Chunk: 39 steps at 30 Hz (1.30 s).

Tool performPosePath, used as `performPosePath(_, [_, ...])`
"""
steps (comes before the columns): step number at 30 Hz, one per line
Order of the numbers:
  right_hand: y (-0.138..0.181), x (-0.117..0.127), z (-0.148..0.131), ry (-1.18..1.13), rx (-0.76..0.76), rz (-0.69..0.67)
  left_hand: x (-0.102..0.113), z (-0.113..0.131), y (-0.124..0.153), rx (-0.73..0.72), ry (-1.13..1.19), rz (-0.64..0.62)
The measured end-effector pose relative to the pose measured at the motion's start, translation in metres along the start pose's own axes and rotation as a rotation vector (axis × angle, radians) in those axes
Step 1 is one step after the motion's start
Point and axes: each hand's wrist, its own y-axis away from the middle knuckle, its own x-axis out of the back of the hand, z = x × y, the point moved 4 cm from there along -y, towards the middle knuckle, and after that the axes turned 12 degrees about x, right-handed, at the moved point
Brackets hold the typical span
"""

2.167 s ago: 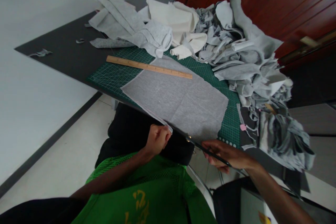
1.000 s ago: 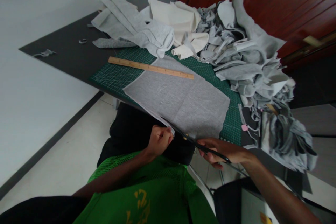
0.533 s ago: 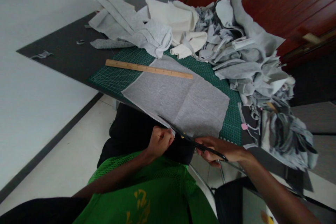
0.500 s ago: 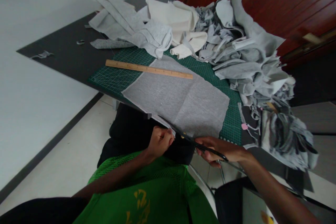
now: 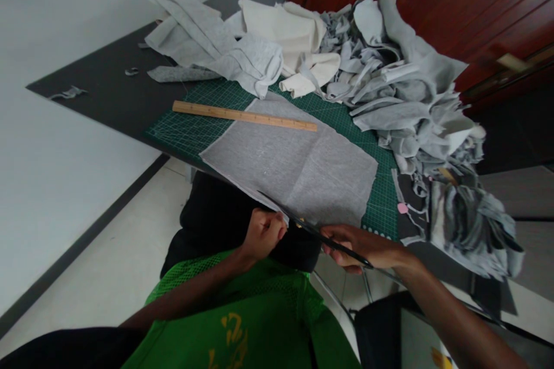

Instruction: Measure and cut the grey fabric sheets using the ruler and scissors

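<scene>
A pair of black scissors (image 5: pixel 318 234) is in my right hand (image 5: pixel 352 248), fingers wrapped round the handles. The blades point left along the near edge of a grey fabric piece (image 5: pixel 298 161). My left hand (image 5: pixel 264 232) is closed on a narrow strip of that fabric's edge, just left of the scissors' pivot. The grey piece lies flat on a green cutting mat (image 5: pixel 199 127), its near edge at the table's front. Across its far part rests a wooden ruler (image 5: pixel 242 116).
Light grey fabric (image 5: pixel 212 40) and cream fabric (image 5: pixel 283 23) lie crumpled at the back. A large heap of grey scraps (image 5: pixel 402 92) covers the right side. Folded grey pieces (image 5: pixel 476 230) sit at the right corner. Small scraps (image 5: pixel 69 93) lie on the dark table (image 5: pixel 104 81).
The scissor handles have drawn together, and the fingers of my right hand have closed. My left hand stays in place on the fabric edge.
</scene>
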Motion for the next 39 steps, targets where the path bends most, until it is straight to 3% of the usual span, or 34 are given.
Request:
performPosePath(18, [0.000, -0.002, -0.006, 0.084, -0.039, -0.043, -0.002, 0.000, 0.001, 0.040, 0.037, -0.026])
performPosePath(39, [-0.002, -0.001, -0.013, 0.114, -0.005, 0.027, -0.002, -0.001, 0.000, 0.058, 0.076, -0.043])
